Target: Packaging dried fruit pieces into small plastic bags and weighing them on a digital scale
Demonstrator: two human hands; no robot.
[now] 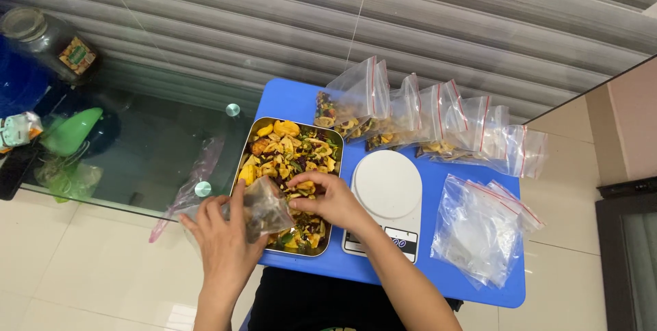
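My left hand (222, 232) holds a clear zip bag (265, 209) partly filled with mixed dried fruit chips, at the near left corner of a metal tray (244, 158). The tray is full of yellow, orange and dark chips. My right hand (327, 197) rests in the tray beside the bag's mouth, fingers pinched on some chips (304, 185). A white kitchen scale (387, 184) stands right of the tray on a small blue table (291, 98).
Several filled zip bags (417, 115) line the back of the blue table. A pile of empty bags (479, 225) lies at its right. A glass table (150, 132) on the left carries a jar (48, 40), a loose plastic bag (195, 180) and green items.
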